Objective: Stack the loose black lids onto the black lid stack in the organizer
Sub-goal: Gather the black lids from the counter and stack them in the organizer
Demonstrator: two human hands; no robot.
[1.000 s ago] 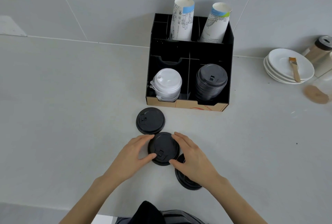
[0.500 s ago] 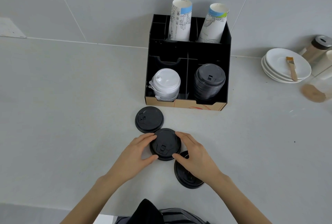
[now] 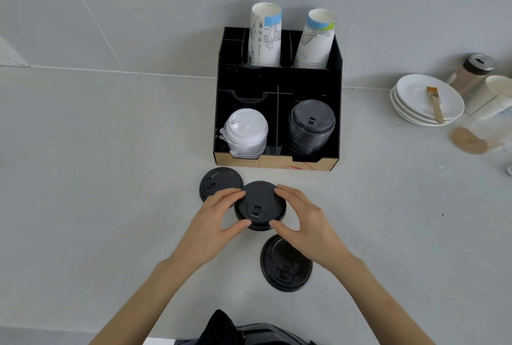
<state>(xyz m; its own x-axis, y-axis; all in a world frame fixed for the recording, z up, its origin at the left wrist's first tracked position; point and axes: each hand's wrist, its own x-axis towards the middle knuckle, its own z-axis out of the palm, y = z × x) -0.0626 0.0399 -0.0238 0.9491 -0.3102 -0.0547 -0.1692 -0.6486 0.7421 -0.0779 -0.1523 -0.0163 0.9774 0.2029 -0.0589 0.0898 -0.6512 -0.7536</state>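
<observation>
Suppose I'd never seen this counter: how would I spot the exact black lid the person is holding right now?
Start at the black organizer against the wall, then come forward onto the grey counter. Three loose black lids lie there. The held lid is the middle one, pinched between the left hand and right hand; the far-left lid and nearest lid lie flat and ungripped.

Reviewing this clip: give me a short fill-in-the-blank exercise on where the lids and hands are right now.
1. Both hands, left hand and right hand, grip one black lid from ____ sides.
2. The black lid stack fills the organizer's front ____ compartment.
3. The white lid stack stands to the ____ of it.
4. ____ other loose black lids lie on the counter.

Missing words: opposite; right; left; two
</observation>
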